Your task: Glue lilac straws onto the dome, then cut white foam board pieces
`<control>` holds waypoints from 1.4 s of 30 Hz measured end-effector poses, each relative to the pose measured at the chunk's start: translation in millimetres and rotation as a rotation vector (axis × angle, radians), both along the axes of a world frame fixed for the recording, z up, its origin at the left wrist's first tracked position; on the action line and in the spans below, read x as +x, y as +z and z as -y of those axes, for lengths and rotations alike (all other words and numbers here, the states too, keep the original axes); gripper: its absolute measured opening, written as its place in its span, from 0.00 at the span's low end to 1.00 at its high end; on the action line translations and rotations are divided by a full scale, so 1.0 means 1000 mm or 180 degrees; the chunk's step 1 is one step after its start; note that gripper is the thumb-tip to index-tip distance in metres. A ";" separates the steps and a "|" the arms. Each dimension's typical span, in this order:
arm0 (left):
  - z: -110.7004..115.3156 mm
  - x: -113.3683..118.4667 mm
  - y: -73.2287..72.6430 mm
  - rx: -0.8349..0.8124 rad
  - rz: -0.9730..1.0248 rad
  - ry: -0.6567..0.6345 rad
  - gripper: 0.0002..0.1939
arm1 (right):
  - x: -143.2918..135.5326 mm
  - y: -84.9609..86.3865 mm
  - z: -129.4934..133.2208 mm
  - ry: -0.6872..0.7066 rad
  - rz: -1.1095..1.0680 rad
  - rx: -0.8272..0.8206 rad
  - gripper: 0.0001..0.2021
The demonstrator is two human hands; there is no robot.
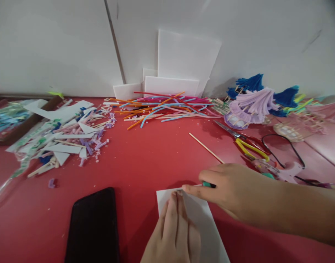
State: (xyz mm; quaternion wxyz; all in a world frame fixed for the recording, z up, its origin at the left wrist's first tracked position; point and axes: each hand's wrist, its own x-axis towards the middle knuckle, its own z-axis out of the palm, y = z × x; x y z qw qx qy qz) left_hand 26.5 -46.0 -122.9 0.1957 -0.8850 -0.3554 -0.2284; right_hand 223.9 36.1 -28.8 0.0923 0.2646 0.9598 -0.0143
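At the left of the red tabletop (pixel 145 157), a scrap pile (pixel 64 148) of white offcuts and short coloured pieces lies well apart from the hands. Nearer the person, a black smartphone (pixel 93 226) lies flat.

To the right of the phone, the left hand (pixel 174 232) is spread flat, fingers extended and side by side. It grips nothing; its fingertips bear down near the far edge of a white foam board (pixel 208 233). The board lies flat on the tabletop at the near centre, partly hidden under both hands.

Handling: the board is probably light and moderately stiff, with a surface that dents under point pressure and corners that crush easily. It is likely to slide on a smooth tabletop if not held down. Apply broad finger pressure to the face; lift by two opposite edges, not by a corner.

The right hand (pixel 225 188) is closed around a green tool (pixel 209 185), with the index finger extended to the board's far edge, just beside the left fingertips. The tool's working end is hidden; its type cannot be confirmed.

Just beyond the right hand lies a thin wooden stick (pixel 206 148). Farther right rests a hand tool with yellow handles (pixel 251 149).
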 end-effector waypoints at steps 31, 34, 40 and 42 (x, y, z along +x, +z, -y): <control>-0.005 -0.002 -0.003 0.0211 -0.0115 0.0001 0.06 | 0.010 0.000 0.004 -0.0112 0.0160 -0.0035 0.33; -0.005 -0.001 -0.002 0.0211 -0.0076 -0.0021 0.10 | 0.010 0.002 0.003 -0.0128 0.0179 -0.0052 0.32; -0.007 0.000 0.001 0.0231 -0.0037 -0.0002 0.14 | 0.012 0.001 0.002 -0.0089 0.0152 -0.0003 0.32; -0.007 0.000 0.002 0.0226 -0.0080 -0.0003 0.14 | 0.013 0.000 0.001 -0.0092 0.0168 -0.0008 0.32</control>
